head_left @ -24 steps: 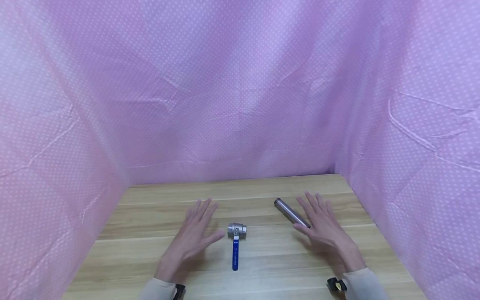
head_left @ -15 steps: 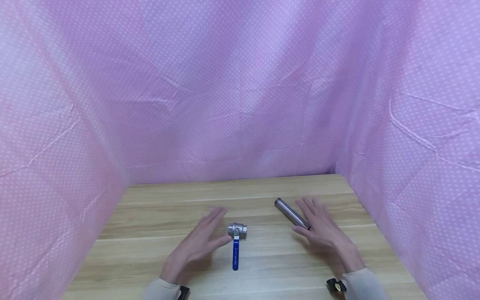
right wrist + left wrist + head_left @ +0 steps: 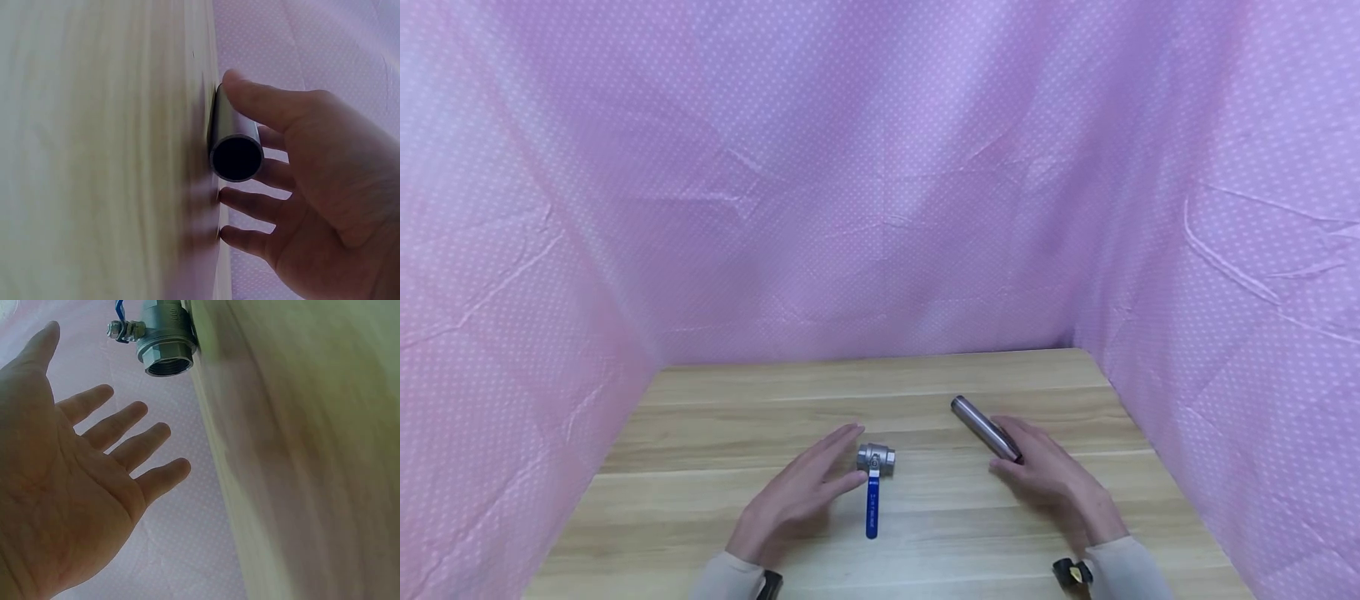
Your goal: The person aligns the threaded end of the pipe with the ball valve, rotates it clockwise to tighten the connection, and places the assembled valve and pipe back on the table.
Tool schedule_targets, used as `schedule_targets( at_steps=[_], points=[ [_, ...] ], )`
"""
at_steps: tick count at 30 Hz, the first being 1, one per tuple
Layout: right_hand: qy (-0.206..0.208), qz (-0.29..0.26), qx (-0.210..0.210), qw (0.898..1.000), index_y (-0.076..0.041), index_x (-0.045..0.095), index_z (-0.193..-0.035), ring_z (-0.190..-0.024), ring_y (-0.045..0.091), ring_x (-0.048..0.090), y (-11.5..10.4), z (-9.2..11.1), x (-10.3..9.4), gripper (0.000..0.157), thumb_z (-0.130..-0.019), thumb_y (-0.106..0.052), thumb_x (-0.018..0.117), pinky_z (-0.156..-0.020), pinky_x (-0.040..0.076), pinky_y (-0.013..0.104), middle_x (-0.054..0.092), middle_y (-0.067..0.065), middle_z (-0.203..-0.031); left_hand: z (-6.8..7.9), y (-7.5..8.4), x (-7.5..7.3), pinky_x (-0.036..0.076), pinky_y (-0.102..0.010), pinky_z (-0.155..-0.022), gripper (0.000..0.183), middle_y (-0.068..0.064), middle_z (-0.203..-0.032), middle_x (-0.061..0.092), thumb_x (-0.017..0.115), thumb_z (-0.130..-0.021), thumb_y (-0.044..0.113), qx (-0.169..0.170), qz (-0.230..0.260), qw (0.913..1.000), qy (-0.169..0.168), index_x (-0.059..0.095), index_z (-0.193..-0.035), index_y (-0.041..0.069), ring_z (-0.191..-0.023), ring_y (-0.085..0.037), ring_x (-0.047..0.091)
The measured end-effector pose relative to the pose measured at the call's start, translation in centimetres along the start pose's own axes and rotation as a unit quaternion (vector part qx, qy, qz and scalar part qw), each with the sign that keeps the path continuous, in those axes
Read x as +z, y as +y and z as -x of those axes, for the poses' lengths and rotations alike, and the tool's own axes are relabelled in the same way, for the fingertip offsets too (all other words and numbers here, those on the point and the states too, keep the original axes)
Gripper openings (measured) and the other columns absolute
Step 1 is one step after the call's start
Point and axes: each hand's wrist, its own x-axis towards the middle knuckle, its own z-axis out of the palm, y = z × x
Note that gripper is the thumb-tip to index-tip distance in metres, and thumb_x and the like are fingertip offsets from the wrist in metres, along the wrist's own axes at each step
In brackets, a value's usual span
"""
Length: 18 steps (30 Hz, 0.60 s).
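Observation:
A metal ball valve (image 3: 876, 459) with a blue lever handle (image 3: 872, 508) lies on the table. Just left of it is my left hand (image 3: 801, 492), its thumb near the handle and its fingers reaching past the valve body, holding nothing. The left wrist view shows that palm facing the valve (image 3: 165, 337), with a gap between. My right hand (image 3: 1048, 471) has its thumb and fingers on either side of a steel pipe (image 3: 982, 427), at its near end. In the right wrist view the thumb lies along the pipe (image 3: 234, 122), and its hollow end faces the camera.
The wooden table (image 3: 722, 408) carries both metal parts. Pink dotted cloth (image 3: 880, 250) hangs behind it and along both sides. Dark wrist bands show at both sleeves.
My left hand has moved right toward the valve, its fingers drawing together. My right hand's spread fingers have closed in around the pipe's near end. Valve and pipe lie about where they were.

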Motion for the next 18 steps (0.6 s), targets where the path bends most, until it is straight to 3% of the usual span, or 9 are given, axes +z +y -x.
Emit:
schedule_targets(
  at_steps=[9,18],
  points=[
    [-0.004,-0.001,-0.011,1.000,-0.009,0.063,-0.156,-0.127,0.033,0.075,0.1,-0.2,0.1,0.063,-0.100,-0.024,0.086,-0.113,0.063,0.062,0.075,0.013,-0.145,-0.4,-0.6,0.0,0.031,-0.064,-0.142,0.081,-0.006,-0.186,0.034,0.057,-0.111,0.069,-0.004,0.005,0.9999,-0.011,0.035,-0.178,0.030,-0.172,-0.033,0.036],
    [-0.011,-0.014,0.005,1.000,-0.011,0.063,-0.156,-0.121,0.029,0.076,0.0,-0.3,-0.2,0.058,-0.102,-0.019,0.083,-0.110,0.065,0.061,0.077,0.011,-0.141,-1.9,-0.9,-0.1,0.034,-0.060,-0.143,0.076,0.001,-0.182,0.044,0.075,-0.107,0.049,0.005,-0.003,0.9997,-0.025,0.042,-0.174,0.034,-0.170,-0.029,0.042]
  ],
)
